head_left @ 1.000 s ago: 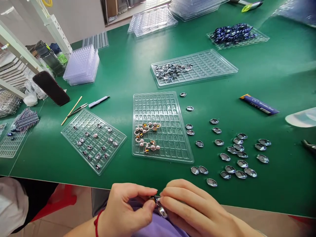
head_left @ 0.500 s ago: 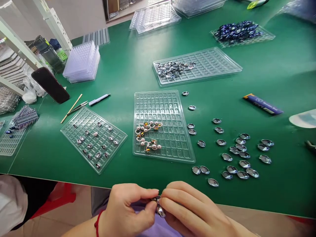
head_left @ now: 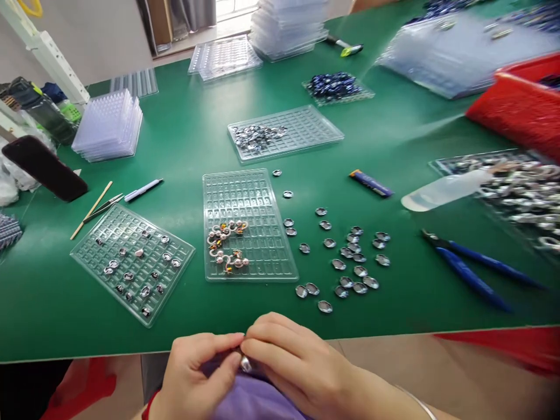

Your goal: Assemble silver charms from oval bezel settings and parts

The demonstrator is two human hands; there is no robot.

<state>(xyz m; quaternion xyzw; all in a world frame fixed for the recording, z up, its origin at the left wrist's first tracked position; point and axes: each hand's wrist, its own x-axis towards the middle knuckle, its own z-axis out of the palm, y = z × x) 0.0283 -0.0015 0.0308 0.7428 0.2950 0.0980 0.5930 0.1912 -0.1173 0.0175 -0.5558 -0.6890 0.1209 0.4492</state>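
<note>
My left hand [head_left: 196, 373] and my right hand [head_left: 293, 361] meet at the near edge of the green table [head_left: 437, 303], fingertips pinched together on a small shiny metal piece [head_left: 245, 364] over my purple lap. Just beyond them lies a clear compartment tray [head_left: 258, 198] holding a cluster of ring-and-bead pieces [head_left: 226, 245]. Loose oval silver cabochons [head_left: 350, 262] are scattered to the right of that tray. A second clear tray [head_left: 87, 256] with several small parts sits to the left.
Blue-handled pliers [head_left: 472, 268] lie at the right, with a white squeeze bottle [head_left: 441, 191] and a red basket [head_left: 520, 105] beyond. A phone [head_left: 44, 169], pen [head_left: 142, 189] and stacked trays [head_left: 109, 125] are at the left. More trays sit at the back.
The view has swung to the right, bringing the pliers, bottle and red basket into sight. Both hands stay pinched together on the small piece at the table edge.
</note>
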